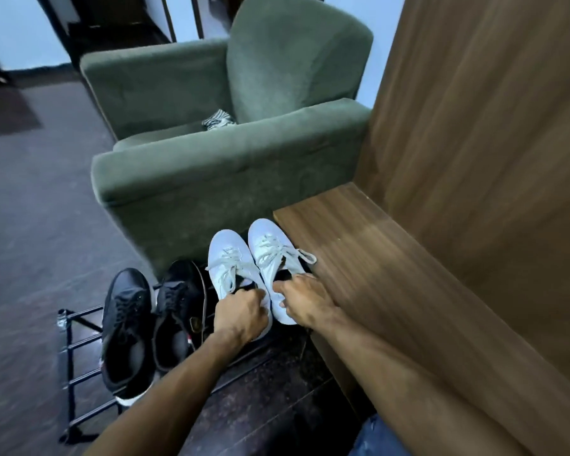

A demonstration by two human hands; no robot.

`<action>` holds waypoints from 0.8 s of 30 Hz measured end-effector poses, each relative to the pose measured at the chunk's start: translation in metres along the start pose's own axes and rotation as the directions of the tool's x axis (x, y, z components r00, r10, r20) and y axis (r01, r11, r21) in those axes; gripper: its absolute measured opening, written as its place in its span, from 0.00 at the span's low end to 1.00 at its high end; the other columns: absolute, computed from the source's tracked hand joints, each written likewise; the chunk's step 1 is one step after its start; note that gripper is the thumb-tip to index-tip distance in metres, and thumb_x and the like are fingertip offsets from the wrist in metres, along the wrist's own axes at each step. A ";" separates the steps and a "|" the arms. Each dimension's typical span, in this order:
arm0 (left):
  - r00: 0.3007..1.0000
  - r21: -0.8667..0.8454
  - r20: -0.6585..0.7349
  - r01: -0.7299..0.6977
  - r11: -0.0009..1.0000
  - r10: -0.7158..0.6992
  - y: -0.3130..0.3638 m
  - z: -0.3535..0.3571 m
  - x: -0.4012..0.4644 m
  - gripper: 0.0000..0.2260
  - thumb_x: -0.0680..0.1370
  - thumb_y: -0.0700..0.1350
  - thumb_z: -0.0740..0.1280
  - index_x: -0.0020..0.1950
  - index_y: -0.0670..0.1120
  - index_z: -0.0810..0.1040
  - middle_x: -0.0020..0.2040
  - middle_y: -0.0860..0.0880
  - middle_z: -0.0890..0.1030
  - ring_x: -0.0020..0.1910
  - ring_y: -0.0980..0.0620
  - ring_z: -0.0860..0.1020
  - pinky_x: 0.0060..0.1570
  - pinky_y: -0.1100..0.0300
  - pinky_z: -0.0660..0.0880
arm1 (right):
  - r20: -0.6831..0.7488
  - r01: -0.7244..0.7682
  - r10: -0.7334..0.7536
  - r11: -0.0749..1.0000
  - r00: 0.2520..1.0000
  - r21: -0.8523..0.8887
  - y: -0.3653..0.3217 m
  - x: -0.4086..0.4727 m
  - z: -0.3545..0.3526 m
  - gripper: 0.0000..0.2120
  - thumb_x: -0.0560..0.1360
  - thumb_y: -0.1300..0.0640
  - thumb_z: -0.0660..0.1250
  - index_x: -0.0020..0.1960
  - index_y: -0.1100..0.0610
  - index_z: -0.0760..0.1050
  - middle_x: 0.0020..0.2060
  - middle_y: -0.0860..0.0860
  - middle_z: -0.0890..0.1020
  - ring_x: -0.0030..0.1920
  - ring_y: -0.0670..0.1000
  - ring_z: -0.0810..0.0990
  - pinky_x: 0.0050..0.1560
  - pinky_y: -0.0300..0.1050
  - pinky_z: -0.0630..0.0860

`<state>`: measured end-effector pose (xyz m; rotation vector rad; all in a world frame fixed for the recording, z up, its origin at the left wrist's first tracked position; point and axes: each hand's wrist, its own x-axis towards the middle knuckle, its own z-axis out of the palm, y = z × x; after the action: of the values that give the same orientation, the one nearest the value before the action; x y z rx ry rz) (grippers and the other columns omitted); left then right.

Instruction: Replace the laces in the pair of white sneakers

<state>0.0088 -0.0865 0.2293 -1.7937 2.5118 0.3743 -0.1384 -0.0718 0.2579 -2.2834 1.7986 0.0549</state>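
Beside the armchair (231, 179), each light, soft sneaker was gripped at its heel collar: left sneaker (231, 261) by the left hand (241, 315), right sneaker (270, 248) by the right hand (305, 299).

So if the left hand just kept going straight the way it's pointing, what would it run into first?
Probably the laces of the white sneaker that the left hand grips at the heel opening; past the toe stands the green armchair. Depth is hard to judge.

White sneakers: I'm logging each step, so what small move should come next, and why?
Probably lift the pair off the rack: the left hand and right hand each grip a white sneaker at its opening, laces still tied.
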 end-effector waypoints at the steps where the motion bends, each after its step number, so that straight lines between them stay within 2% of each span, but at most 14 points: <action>1: 1.000 -0.007 -0.001 0.024 1.000 -0.024 -0.006 0.005 0.007 0.05 0.76 0.48 0.60 0.48 0.48 0.73 0.49 0.45 0.80 0.50 0.41 0.79 0.40 0.55 0.68 | 0.016 -0.006 0.006 0.999 1.000 0.033 0.001 0.013 0.006 0.08 0.74 0.64 0.63 0.45 0.52 0.71 0.45 0.57 0.82 0.46 0.59 0.76 0.40 0.46 0.62; 3: 0.998 -0.024 0.004 0.055 0.998 -0.055 -0.014 0.013 0.018 0.06 0.76 0.48 0.60 0.47 0.48 0.73 0.50 0.45 0.80 0.50 0.41 0.79 0.41 0.54 0.69 | 0.038 -0.024 0.021 0.998 0.999 0.066 0.003 0.031 0.015 0.07 0.74 0.64 0.64 0.49 0.55 0.75 0.47 0.56 0.82 0.50 0.59 0.78 0.41 0.46 0.66; 5: 0.997 -0.033 0.048 0.064 0.997 -0.062 -0.019 0.026 0.026 0.06 0.77 0.49 0.60 0.48 0.48 0.73 0.49 0.44 0.81 0.50 0.40 0.79 0.42 0.54 0.71 | 0.072 -0.018 0.014 0.999 0.997 0.051 0.007 0.047 0.029 0.08 0.75 0.62 0.65 0.53 0.55 0.76 0.50 0.56 0.82 0.55 0.58 0.77 0.51 0.47 0.69; 7: 0.995 -0.052 0.088 0.061 0.997 -0.057 -0.019 0.046 0.028 0.06 0.77 0.49 0.59 0.48 0.49 0.72 0.48 0.44 0.81 0.50 0.39 0.79 0.40 0.54 0.71 | 0.145 0.002 0.000 1.000 0.989 -0.019 0.012 0.058 0.047 0.13 0.76 0.59 0.65 0.60 0.51 0.76 0.56 0.55 0.79 0.63 0.57 0.72 0.68 0.51 0.61; 9: 0.992 -0.097 0.095 0.090 0.991 -0.081 -0.019 0.063 0.027 0.05 0.78 0.49 0.59 0.47 0.49 0.71 0.45 0.44 0.81 0.48 0.40 0.80 0.37 0.55 0.69 | 0.201 -0.008 0.016 0.999 0.979 -0.040 0.016 0.062 0.064 0.17 0.77 0.58 0.65 0.65 0.49 0.74 0.62 0.54 0.75 0.67 0.56 0.67 0.74 0.55 0.54; 12: 0.990 -0.155 0.039 0.142 0.978 -0.138 -0.020 0.076 0.032 0.05 0.77 0.49 0.60 0.46 0.49 0.70 0.43 0.46 0.82 0.45 0.41 0.80 0.35 0.57 0.66 | 0.212 -0.020 0.026 0.999 0.977 -0.033 0.021 0.068 0.075 0.19 0.77 0.57 0.66 0.67 0.47 0.73 0.64 0.54 0.73 0.68 0.57 0.65 0.75 0.57 0.50; 15: 0.983 -0.171 0.058 0.183 0.968 -0.175 -0.018 0.076 0.034 0.04 0.77 0.48 0.61 0.45 0.49 0.71 0.42 0.46 0.82 0.44 0.42 0.80 0.35 0.58 0.66 | 0.212 -0.021 0.029 0.999 0.977 -0.040 0.022 0.069 0.079 0.19 0.77 0.57 0.67 0.67 0.48 0.73 0.64 0.53 0.74 0.67 0.57 0.66 0.75 0.58 0.51; 19: 0.980 -0.166 0.087 0.192 0.967 -0.179 -0.013 0.074 0.030 0.03 0.78 0.47 0.61 0.46 0.50 0.73 0.44 0.46 0.82 0.45 0.43 0.81 0.37 0.57 0.71 | 0.107 -0.012 0.012 1.000 0.994 -0.002 0.020 0.053 0.081 0.18 0.74 0.58 0.68 0.63 0.52 0.73 0.61 0.53 0.74 0.65 0.56 0.68 0.72 0.51 0.58; 22: 0.976 -0.105 0.132 0.189 0.976 -0.175 -0.010 0.069 0.030 0.07 0.79 0.48 0.60 0.53 0.49 0.75 0.49 0.44 0.82 0.50 0.42 0.80 0.44 0.55 0.74 | 0.042 0.001 -0.005 0.994 0.999 0.113 0.027 0.030 0.074 0.19 0.75 0.58 0.66 0.65 0.54 0.70 0.63 0.52 0.72 0.67 0.54 0.66 0.67 0.48 0.65; 24: 0.967 -0.108 0.127 0.236 0.966 -0.222 -0.005 0.065 0.025 0.10 0.78 0.49 0.60 0.57 0.47 0.74 0.56 0.44 0.79 0.56 0.43 0.77 0.52 0.52 0.73 | 0.005 -0.014 0.013 0.982 1.000 0.189 0.036 0.007 0.064 0.21 0.75 0.59 0.65 0.66 0.53 0.68 0.65 0.50 0.70 0.68 0.52 0.65 0.65 0.48 0.67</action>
<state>-0.0020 -0.0976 0.1615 -2.0166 2.2191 0.6110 -0.1641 -0.0736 0.1888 -2.1382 1.7372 -0.1051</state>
